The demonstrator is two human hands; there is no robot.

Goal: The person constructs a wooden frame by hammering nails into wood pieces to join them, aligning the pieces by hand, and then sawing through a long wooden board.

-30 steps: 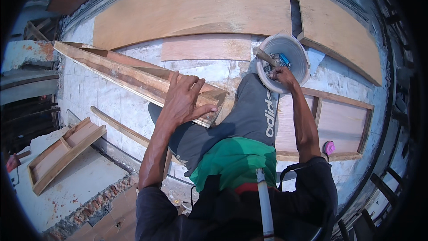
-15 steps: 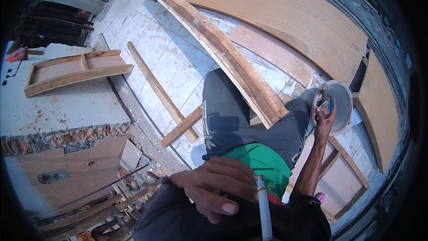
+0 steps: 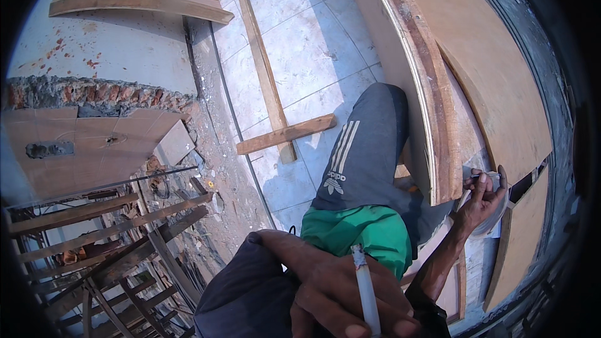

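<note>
Perhaps metal, slim straight piece (image 3: 492, 176) in right hand (image 3: 478, 203)

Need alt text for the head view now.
A person's right hand pinches a small object near a bucket; the left hand is by a cigarette. A wooden panel stands by their legs, with crossed sticks on the tiled floor.

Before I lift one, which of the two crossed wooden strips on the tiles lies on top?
The shorter strip, unbroken where they cross; it covers part of the longer strip.
</note>
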